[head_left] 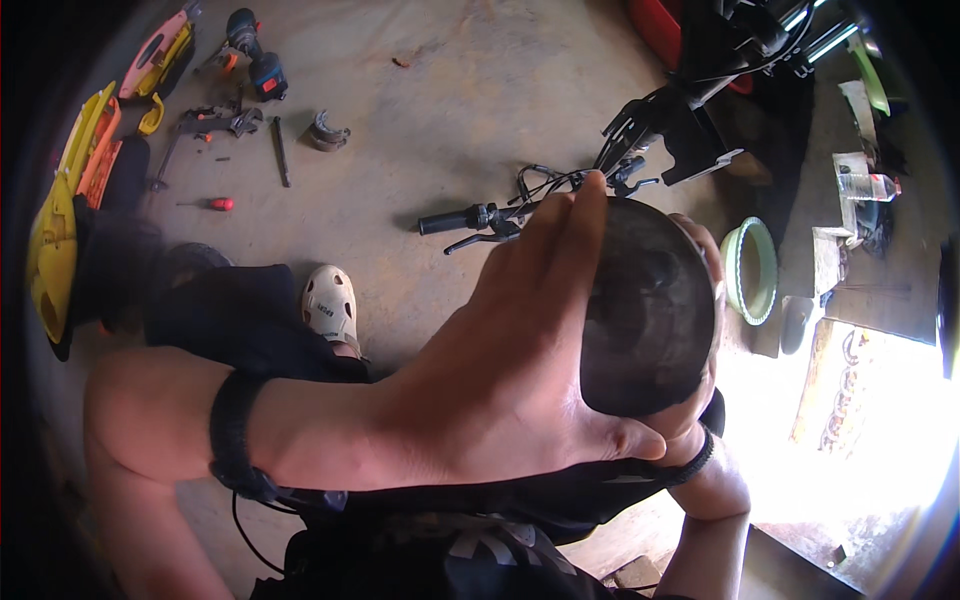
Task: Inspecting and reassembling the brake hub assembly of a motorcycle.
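Close to the camera, I hold a dark, glossy round thing (650, 310) with a smooth face, its exact kind unclear. My left hand (520, 360) grips its left side, the fingers stretched along the upper edge and the thumb along the lower one. Wrapped round the right side, my right hand (695, 410) shows its fingertips at the upper right rim; the rest is partly hidden behind the thing. Just beyond my hands lies a black handlebar (450, 220) with a grip, a brake lever and cables.
On the floor at far left are a cordless power tool (262, 65), an adjustable wrench (238, 122), a dark rod (281, 152), a metal clamp ring (326, 133) and a red screwdriver (218, 204). Yellow panels (58, 240) line the left. A green basin (733, 270) and plastic bottle (862, 186) stand right.
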`<control>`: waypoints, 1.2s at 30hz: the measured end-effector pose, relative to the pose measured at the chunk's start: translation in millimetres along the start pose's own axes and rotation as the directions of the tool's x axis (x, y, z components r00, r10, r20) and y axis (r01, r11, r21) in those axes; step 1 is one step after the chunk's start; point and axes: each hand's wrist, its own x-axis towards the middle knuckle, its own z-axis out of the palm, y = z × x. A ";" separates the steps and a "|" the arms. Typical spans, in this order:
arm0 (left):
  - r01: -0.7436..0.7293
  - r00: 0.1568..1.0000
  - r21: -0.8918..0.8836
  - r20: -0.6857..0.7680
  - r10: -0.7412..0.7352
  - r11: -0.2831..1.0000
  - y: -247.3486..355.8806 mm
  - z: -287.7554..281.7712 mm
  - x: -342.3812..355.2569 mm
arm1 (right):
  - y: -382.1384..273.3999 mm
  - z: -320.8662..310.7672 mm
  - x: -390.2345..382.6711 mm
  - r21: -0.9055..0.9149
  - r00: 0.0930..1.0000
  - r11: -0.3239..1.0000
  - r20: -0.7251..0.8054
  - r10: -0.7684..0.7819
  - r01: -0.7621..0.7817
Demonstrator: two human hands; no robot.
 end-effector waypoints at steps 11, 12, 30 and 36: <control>-0.189 0.966 0.259 -0.125 0.227 0.947 -8.9 3.5 6.8 | -7.1 6.5 6.4 0.013 0.990 0.995 0.105 0.096 -0.098; -0.192 0.964 0.242 -0.138 0.229 0.951 -10.5 3.5 7.6 | -7.7 6.5 7.8 0.053 0.986 0.992 0.130 0.108 -0.116; 0.012 0.973 -0.140 0.232 0.021 0.990 -30.4 -56.5 26.9 | -15.3 -5.3 16.3 0.215 0.984 0.960 0.031 0.178 -0.180; 0.428 0.891 -0.575 0.396 -0.220 0.698 -34.9 -76.0 26.9 | -45.0 -16.6 13.9 -0.412 0.929 0.833 0.176 -0.325 0.370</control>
